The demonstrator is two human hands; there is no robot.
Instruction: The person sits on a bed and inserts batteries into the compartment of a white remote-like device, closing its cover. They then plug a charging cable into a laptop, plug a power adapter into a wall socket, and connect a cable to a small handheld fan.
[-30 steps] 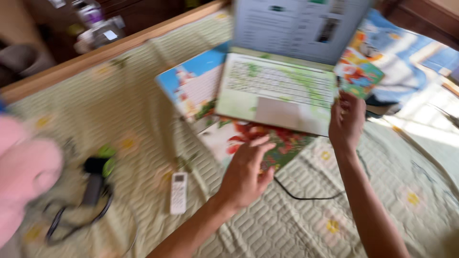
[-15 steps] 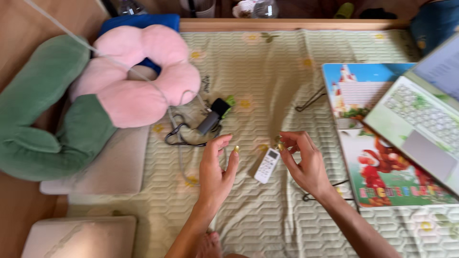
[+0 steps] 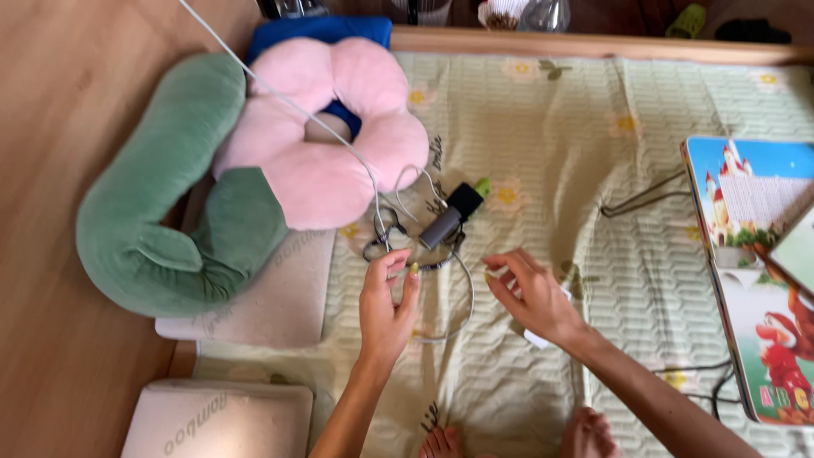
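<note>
Both hands are now working further left than half a second ago: the left hand, fingers loosely parted, is reaching the tangled cables, while the right hand is covering the white remote, grip unclear. Beyond, the pink flower cushion is lying closer.

We have turned from the laptop to the pink flower cushion. Our right hand now covers the white remote; our left hand has reached the tangled cables.
</note>
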